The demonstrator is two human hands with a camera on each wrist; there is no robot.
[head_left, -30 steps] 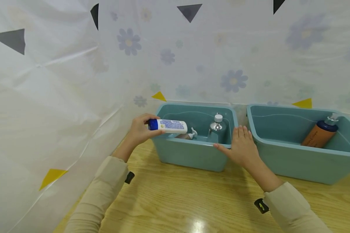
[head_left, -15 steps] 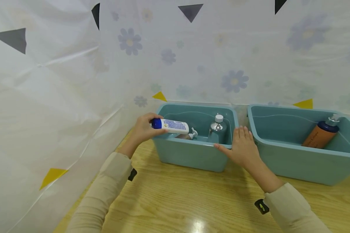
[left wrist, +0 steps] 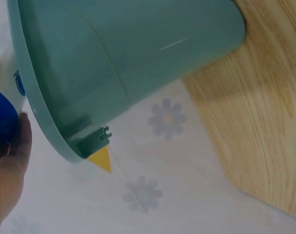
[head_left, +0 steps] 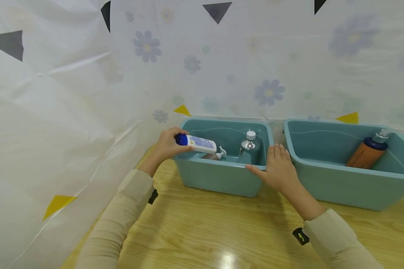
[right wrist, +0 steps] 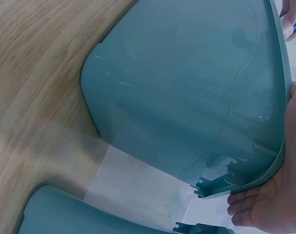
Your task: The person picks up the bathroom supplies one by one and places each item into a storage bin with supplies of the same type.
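My left hand (head_left: 166,146) grips a white tube with a blue cap (head_left: 195,142) and holds it lying sideways over the left rim of a small teal bin (head_left: 219,179). The blue cap (left wrist: 3,123) sits against my palm in the left wrist view. Inside the bin stand a clear bottle with a white cap (head_left: 250,144) and a pump bottle (head_left: 219,154) lying low. My right hand (head_left: 280,168) rests flat and open against the bin's right front corner (right wrist: 265,170).
A second, larger teal bin (head_left: 340,183) stands to the right with an orange pump bottle (head_left: 367,154) leaning inside. Both sit on a wooden table (head_left: 205,231). A flowered white sheet (head_left: 87,93) hangs close behind and to the left.
My left hand has lowered the tube slightly toward the small bin's rim. The right hand has stayed in place.
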